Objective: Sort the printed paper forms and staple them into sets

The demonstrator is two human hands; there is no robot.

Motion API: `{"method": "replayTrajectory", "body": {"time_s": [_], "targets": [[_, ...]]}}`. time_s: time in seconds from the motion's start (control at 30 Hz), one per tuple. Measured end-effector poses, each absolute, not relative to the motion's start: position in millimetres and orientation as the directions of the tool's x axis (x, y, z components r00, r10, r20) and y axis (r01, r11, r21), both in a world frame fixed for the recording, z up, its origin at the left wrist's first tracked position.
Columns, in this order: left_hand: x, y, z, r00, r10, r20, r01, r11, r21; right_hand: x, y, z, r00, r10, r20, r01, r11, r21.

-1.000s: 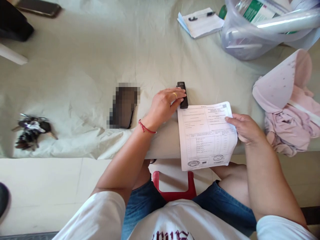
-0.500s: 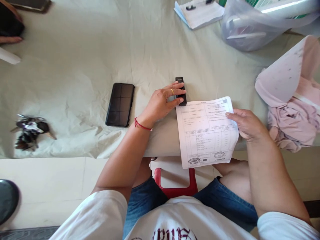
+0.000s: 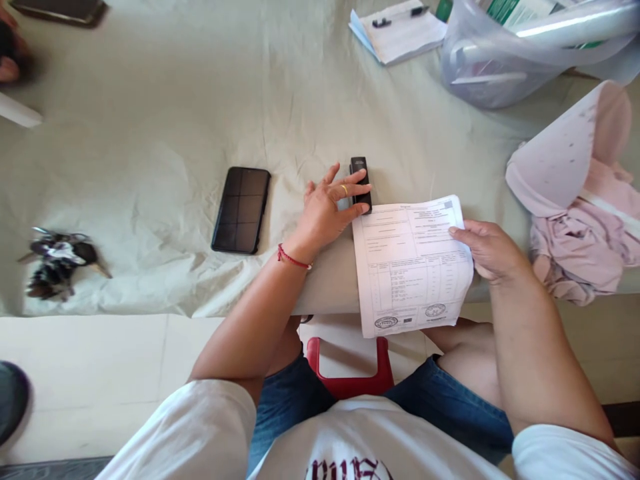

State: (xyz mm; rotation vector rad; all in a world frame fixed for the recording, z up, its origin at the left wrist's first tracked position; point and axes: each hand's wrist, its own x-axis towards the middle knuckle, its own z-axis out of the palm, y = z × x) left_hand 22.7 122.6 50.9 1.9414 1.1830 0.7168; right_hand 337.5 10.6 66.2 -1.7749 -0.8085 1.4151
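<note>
My left hand (image 3: 327,207), with a ring and a red string bracelet, lies over a black stapler (image 3: 361,163) with its fingers spread. The thumb and two fingers touch the stapler, while the other fingers are stretched out to its left. The stapler sits at the top left corner of printed papers (image 3: 415,267), which carry a table and round stamps. My right hand (image 3: 493,250) pinches the papers at their right edge, thumb on top. Their lower part hangs past the table's edge. The fingers beneath the papers are hidden.
A black phone (image 3: 241,210) and a bunch of keys (image 3: 65,260) lie to the left. At the back right are a paper stack (image 3: 405,33) and a plastic bag (image 3: 495,73); a pink cloth cap (image 3: 575,193) is on the right. Another person's hand (image 3: 9,69) shows at far left.
The fingers of my left hand have spread and partly lifted off the stapler. My right hand keeps its hold on the papers. The other person's hand at far left has shifted.
</note>
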Motion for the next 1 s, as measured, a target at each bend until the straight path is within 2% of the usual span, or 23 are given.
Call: {"method": "replayTrajectory", "body": {"time_s": [0.3,0.47,0.6,0.7,0.83,1.0], "targets": [[30,104,43,0.385,0.912,0.144,0.551,-0.352,0.757,336,10,66,0.199,0.839,-0.506,0.064,-0.527,-0.848],[29,104,47,0.397,0.91,0.116,0.574,-0.345,0.742,338,11,65,0.203,0.831,-0.518,0.054,-0.537,-0.842],[22,115,53,0.443,0.889,0.116,0.487,-0.347,0.802,344,12,67,0.175,0.823,-0.54,0.068,-0.558,-0.827],[19,122,55,0.456,0.881,0.128,0.386,-0.325,0.863,348,11,74,0.081,0.799,-0.596,0.085,-0.601,-0.795],[22,113,59,0.316,0.94,0.129,0.36,-0.245,0.9,345,6,89,-0.05,0.784,-0.619,0.091,-0.614,-0.784],[15,93,75,0.06,0.981,0.185,0.33,-0.195,0.924,321,5,104,-0.096,0.862,-0.498,0.055,-0.495,-0.867]]}}
